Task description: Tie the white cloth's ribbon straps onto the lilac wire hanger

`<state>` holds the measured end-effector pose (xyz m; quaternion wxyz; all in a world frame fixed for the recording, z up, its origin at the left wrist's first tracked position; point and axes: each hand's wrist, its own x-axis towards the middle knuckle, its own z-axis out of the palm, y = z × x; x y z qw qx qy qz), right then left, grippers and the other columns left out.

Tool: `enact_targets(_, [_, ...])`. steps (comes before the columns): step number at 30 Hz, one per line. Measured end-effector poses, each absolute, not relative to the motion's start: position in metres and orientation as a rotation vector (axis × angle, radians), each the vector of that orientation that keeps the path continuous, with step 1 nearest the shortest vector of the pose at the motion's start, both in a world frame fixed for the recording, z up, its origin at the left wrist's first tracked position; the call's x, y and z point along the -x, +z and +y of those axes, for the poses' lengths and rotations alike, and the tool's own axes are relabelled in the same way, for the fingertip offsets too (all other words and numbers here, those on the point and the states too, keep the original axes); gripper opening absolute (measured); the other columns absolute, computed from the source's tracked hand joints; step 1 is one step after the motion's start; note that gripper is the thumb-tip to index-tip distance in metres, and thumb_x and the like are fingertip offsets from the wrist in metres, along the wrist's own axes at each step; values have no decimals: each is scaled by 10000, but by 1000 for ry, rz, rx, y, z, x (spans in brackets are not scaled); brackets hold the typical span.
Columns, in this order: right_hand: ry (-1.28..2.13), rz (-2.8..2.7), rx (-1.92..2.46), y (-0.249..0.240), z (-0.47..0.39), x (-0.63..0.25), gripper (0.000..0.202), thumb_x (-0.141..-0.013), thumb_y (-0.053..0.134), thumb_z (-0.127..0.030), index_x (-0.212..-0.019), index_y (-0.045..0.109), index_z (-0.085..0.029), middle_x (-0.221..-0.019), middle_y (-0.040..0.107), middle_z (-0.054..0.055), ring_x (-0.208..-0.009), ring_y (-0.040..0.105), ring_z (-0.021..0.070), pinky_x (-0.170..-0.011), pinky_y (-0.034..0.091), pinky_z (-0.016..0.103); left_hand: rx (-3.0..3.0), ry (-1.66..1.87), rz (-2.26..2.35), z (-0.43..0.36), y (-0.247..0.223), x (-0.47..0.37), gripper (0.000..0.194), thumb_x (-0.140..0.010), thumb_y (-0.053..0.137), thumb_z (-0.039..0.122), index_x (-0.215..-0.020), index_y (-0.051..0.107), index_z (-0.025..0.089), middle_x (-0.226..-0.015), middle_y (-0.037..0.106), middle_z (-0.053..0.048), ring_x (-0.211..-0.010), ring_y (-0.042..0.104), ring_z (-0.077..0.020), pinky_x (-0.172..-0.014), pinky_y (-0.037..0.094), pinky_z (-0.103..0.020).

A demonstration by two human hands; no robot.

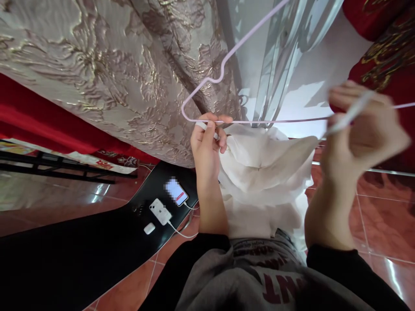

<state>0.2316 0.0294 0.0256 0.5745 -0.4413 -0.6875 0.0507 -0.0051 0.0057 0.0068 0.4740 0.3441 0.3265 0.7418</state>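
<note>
A thin pale-lilac clothes hanger (195, 91) reaches across in front of me, its notched corner to the left. My left hand (209, 134) is closed around its straight lower bar near that corner, with a bit of white strap between the fingers. My right hand (366, 125), smeared by motion, pinches another white strap (352, 113) near the bar's right part. Below the bar a white cloth garment (269, 172) hangs in loose folds between my forearms. The hanger's top and right corner are outside the view.
Patterned beige-gold fabric (123, 77) drapes at upper left. A black bench (97, 242) holds two phones (177, 191) with cables and a small white case (149, 228). Metal frame bars (272, 86) stand behind the hanger. Red embroidered cloth (382, 73) hangs at right above the tiled floor (379, 216).
</note>
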Motion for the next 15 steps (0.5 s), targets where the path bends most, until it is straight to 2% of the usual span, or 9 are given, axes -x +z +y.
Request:
enact_targets(2, [96, -1701, 1052, 29, 27, -219, 353, -1015, 605, -541, -1085, 793, -250, -1054, 791, 59, -1095, 733, 239, -1057, 543, 479, -899, 1797, 805, 4, 5, 9, 109, -961, 747, 305, -928, 698, 214, -1016, 795, -77, -520, 484, -81, -427, 377, -172])
enact_targets(4, [96, -1837, 1137, 29, 29, -216, 311, -1023, 610, -507, -1013, 810, -269, -965, 803, 23, -967, 734, 198, -1022, 525, 447, -994, 1755, 888, 3, 1, 19, 104, -936, 738, 309, -999, 751, 227, -1150, 799, -97, -613, 598, -114, -463, 439, -186])
enact_targets(6, [66, -1864, 1196, 25, 32, -217, 319, -1029, 595, -512, -974, 809, -283, -939, 804, 13, -925, 722, 197, -1001, 502, 455, -1099, 1751, 1032, 1, -5, 36, 194, -904, 700, 277, -1069, 796, 240, -1294, 769, -102, -805, 709, -179, -503, 498, -201])
enact_targets(8, [34, -1841, 1189, 20, 33, -219, 304, -1025, 601, -514, -983, 805, -293, -963, 807, 17, -935, 721, 213, -989, 496, 470, -1208, 1812, 1181, -2, -11, 58, 282, -877, 657, 211, -1100, 827, 246, -1359, 745, -94, -983, 744, -238, -526, 530, -214])
enact_targets(12, [26, -1852, 1148, 14, 32, -219, 310, -1014, 607, -534, -1032, 798, -290, -1008, 810, 27, -952, 727, 226, -990, 502, 478, -1495, 1842, 1307, -2, -10, 99, 347, -909, 607, 115, -1086, 873, 252, -1174, 814, -71, -1006, 772, -288, -606, 610, -317])
enact_targets(15, [31, -1861, 1130, 14, 31, -217, 334, -1007, 610, -552, -1045, 796, -278, -1007, 807, 31, -933, 718, 218, -971, 498, 462, -1545, 1977, 1313, 10, 7, 111, 236, -952, 728, 150, -1115, 870, 244, -1096, 836, -46, -972, 782, -260, -710, 655, -349])
